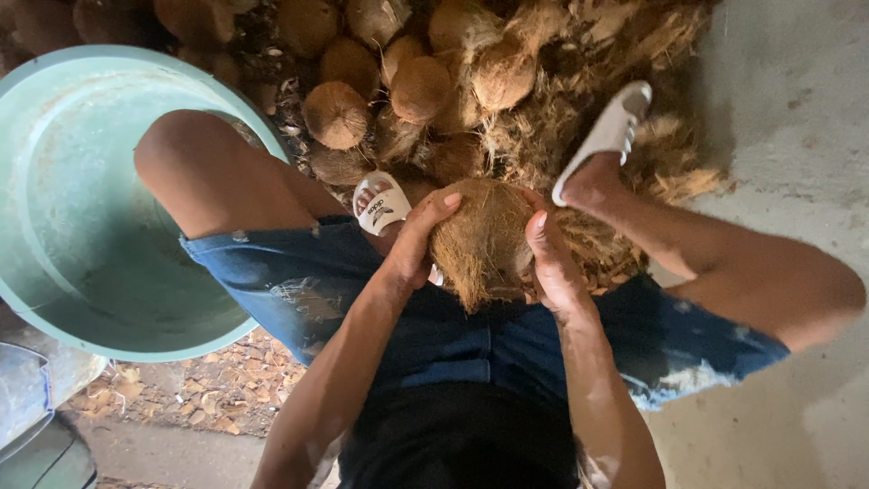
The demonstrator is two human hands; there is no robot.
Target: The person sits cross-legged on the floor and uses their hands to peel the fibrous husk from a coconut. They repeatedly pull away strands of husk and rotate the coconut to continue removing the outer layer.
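A brown, fibrous coconut (482, 237) is held between both my hands, just above my lap in blue denim shorts. My left hand (416, 237) clasps its left side with the thumb laid over the top. My right hand (554, 263) grips its right side, fingers wrapped round the husk. Loose fibres hang from the coconut's lower edge. My feet in white slide sandals (380, 203) (608, 132) rest on either side of it.
A heap of several husked coconuts (418, 87) and torn husk fibre (625, 54) lies ahead of my feet. A big pale green plastic tub (81, 235) stands at the left beside my knee. Bare concrete floor (797, 109) is at the right; dry husk chips (199, 389) lie lower left.
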